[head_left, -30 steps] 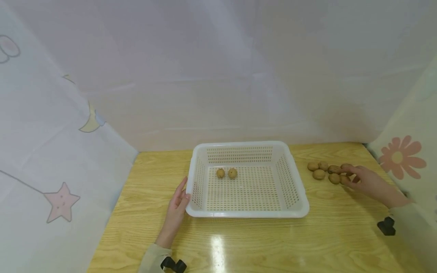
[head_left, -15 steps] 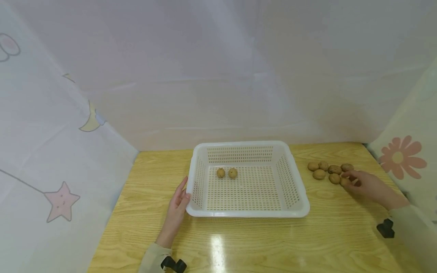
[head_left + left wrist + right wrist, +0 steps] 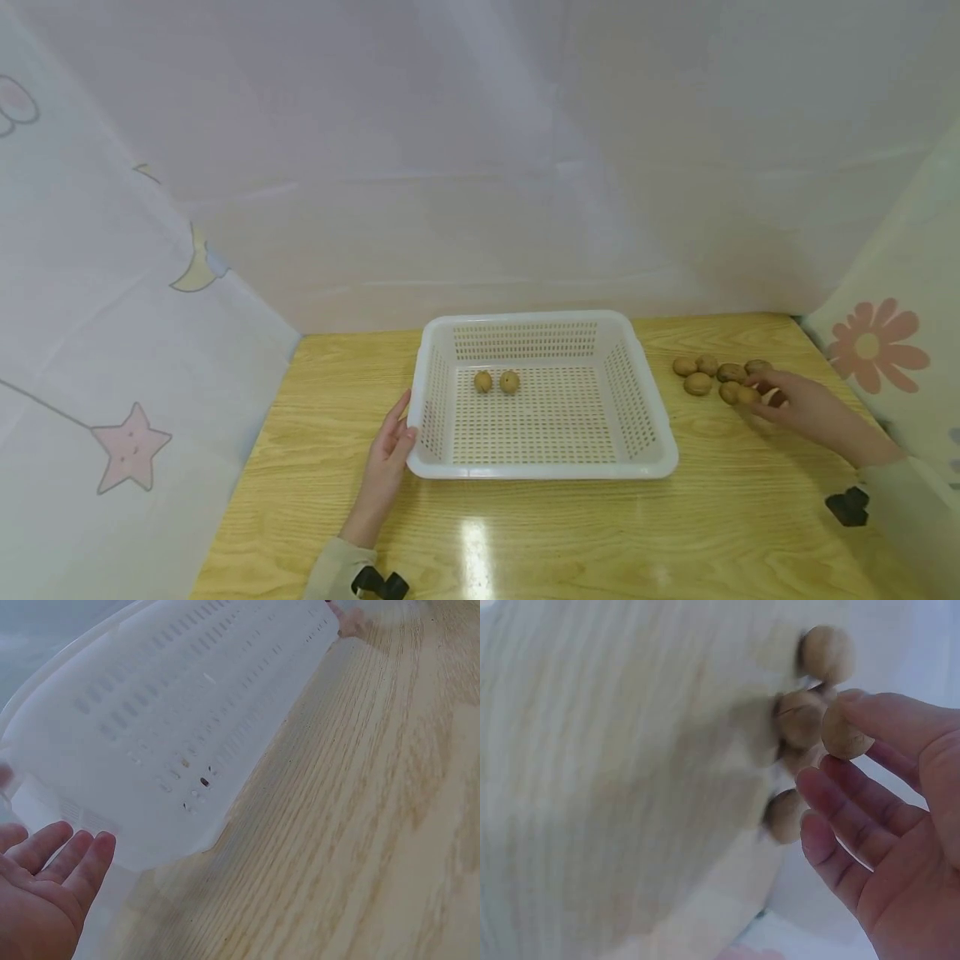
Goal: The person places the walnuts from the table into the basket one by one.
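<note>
My right hand [image 3: 806, 412] pinches a walnut [image 3: 846, 735] between thumb and fingers, close to the table at the right. Several other walnuts [image 3: 697, 383] lie in a loose group just beside it. In the right wrist view, another walnut [image 3: 799, 720] sits right behind the held one. A white plastic basket [image 3: 543, 472] with slotted walls stands in the middle. Inside it, toward the back left, are two walnuts [image 3: 509, 382]. My left hand [image 3: 386, 458] holds the basket's left side, thumb on the rim and fingers along the outside wall.
The wooden table [image 3: 555, 533] runs under everything. A pale cloth wall [image 3: 487, 208] rises behind the table's far edge. Printed sheets flank both sides, with a star [image 3: 131, 450] at left and a flower [image 3: 877, 346] at right.
My right hand has left the back walnut of the group and moved slightly left and forward to the front one, which it now pinches. The left hand and basket stay put.
</note>
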A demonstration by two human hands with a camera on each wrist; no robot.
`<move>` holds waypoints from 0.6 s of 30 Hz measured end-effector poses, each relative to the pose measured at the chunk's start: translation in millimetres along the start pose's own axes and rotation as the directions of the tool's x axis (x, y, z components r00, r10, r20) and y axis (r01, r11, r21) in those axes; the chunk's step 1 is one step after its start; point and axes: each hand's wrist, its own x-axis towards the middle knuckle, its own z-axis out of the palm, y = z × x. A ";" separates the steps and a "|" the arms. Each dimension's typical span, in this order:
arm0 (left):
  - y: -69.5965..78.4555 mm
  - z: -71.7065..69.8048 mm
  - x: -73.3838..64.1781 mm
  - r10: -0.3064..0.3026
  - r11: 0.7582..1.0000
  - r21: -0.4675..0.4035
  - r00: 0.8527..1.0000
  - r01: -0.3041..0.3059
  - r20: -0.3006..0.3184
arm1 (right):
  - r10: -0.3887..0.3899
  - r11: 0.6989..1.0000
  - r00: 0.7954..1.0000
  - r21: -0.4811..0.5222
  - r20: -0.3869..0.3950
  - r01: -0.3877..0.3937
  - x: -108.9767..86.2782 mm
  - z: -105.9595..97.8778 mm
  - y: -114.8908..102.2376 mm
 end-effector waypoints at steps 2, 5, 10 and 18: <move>0.1 -0.1 0.3 0.000 1.000 -0.002 1.000 0.000 -0.001 | -0.031 0.999 0.999 -0.025 -0.018 0.031 3.0 -2.8 -10.6; -0.1 -0.5 0.6 0.001 1.000 -0.002 1.000 -0.001 0.000 | -0.055 0.997 0.998 -0.049 -0.031 0.053 9.6 -7.2 -28.2; -0.8 -1.3 0.3 0.002 1.000 -0.001 1.000 -0.002 0.003 | -0.070 0.996 0.998 -0.060 -0.006 0.069 23.5 -12.7 -56.9; -2.3 -1.8 -0.1 -0.013 1.000 -0.010 1.000 0.013 -0.001 | -0.120 0.992 0.993 -0.039 0.015 0.121 45.2 -19.8 -101.7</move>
